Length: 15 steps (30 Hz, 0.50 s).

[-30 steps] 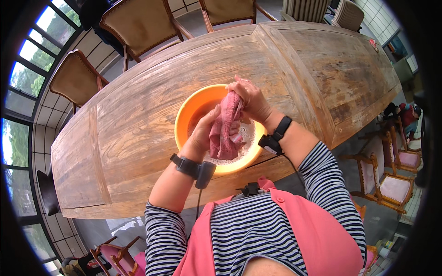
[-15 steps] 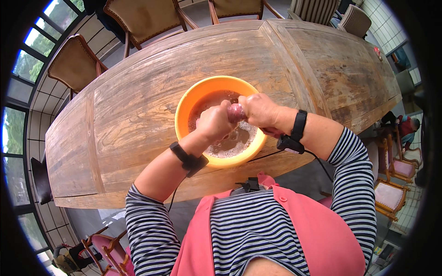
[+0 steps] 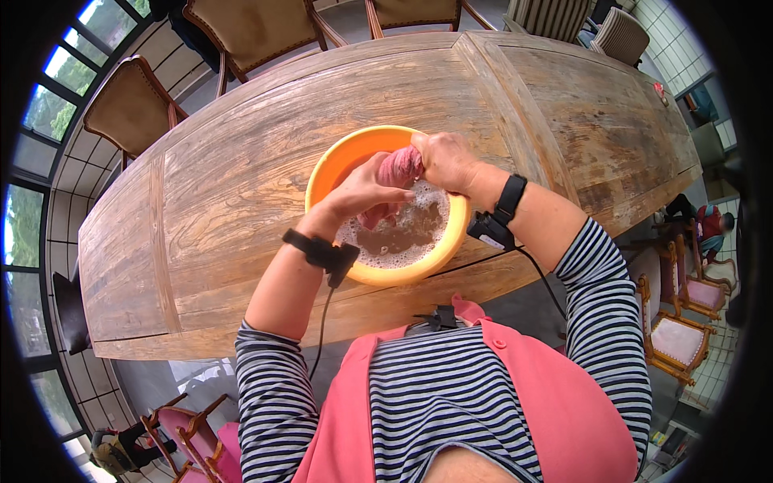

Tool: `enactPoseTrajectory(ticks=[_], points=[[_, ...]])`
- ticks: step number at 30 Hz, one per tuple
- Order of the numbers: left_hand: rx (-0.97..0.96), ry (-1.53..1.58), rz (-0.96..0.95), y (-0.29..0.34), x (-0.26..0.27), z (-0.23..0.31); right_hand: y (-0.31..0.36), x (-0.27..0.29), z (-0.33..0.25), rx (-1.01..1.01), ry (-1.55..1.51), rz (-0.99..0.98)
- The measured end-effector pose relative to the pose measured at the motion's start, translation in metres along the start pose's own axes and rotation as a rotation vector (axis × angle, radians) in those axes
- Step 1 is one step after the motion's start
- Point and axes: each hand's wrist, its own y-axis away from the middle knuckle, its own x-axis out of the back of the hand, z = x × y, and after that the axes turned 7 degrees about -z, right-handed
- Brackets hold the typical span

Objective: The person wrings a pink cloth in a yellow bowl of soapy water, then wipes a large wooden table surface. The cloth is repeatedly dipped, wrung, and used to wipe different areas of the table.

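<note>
A twisted pink cloth (image 3: pixel 400 167), wet-looking, hangs over an orange-yellow basin (image 3: pixel 457 237). My right hand (image 3: pixel 451 163) is closed in a fist round its upper right end, above the basin's far right rim. On the other side my left hand (image 3: pixel 358 191) curls round the lower part of the cloth, its thumb stretched out to the right and its other fingers partly hidden. A loose tail of the cloth dangles under my left hand, close to the water. Murky brown water (image 3: pixel 394 237) with white suds fills the bottom of the basin.
The basin stands on a long wooden table (image 3: pixel 241 193), near its front edge. Brown padded chairs (image 3: pixel 256 36) line the far side. Black bands with small boxes and cables sit on both wrists; one cable (image 3: pixel 541 278) hangs by the right forearm.
Both hands have moved up and slightly apart. The left has loosened from a tight fist, its thumb now extended, and more of the pink cloth shows between the hands and below.
</note>
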Motion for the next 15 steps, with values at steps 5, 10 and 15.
enactPoseTrajectory(ticks=[5, 10, 15], points=[[-0.14, 0.365, -0.175, 0.017, 0.008, -0.011, -0.001, 0.02, -0.008, 0.023, 0.044, 0.076], [-0.054, 0.455, -0.225, 0.022, 0.009, -0.032, 0.001, 0.025, -0.018, 0.025, 0.087, 0.068], [-0.17, 0.693, -0.165, 0.025, -0.02, -0.044, 0.0, 0.022, -0.018, 0.029, 0.056, 0.078]])
